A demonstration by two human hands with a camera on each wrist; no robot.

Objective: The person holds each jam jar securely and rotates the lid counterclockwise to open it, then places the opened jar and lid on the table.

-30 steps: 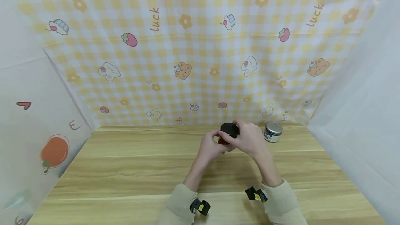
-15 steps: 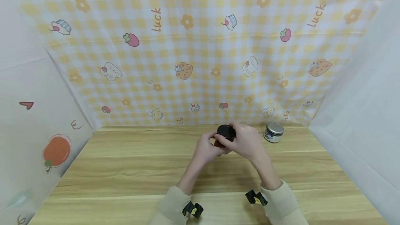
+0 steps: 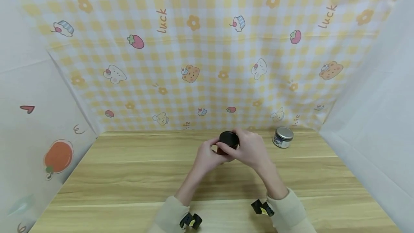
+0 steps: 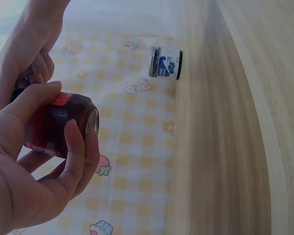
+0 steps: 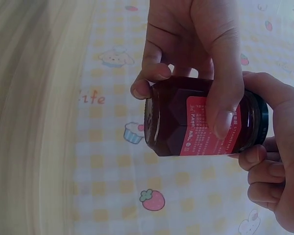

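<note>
A dark red glass jam jar [image 3: 221, 151] with a black lid [image 3: 229, 138] is held above the wooden table. My left hand [image 3: 207, 156] grips the jar's body, its thumb across the red label [image 5: 202, 128] in the right wrist view. With thumb and curled fingers, my right hand [image 3: 253, 149] holds the lid from the other side. The left wrist view shows the jar body [image 4: 53, 128] lying sideways in that picture, fingers wrapped near its base. Much of the lid is hidden there behind the hands.
A small jar [image 3: 283, 138] with a silver lid and a blue-and-white label stands at the table's back right. Behind the wooden table [image 3: 129, 175] hangs a yellow checked cloth [image 3: 207, 49]. White sheets [image 3: 372, 110] close off both sides.
Both hands and the jam jar have moved left and slightly nearer to the person. Each hand keeps its hold. The small silver-lidded jar stays in place.
</note>
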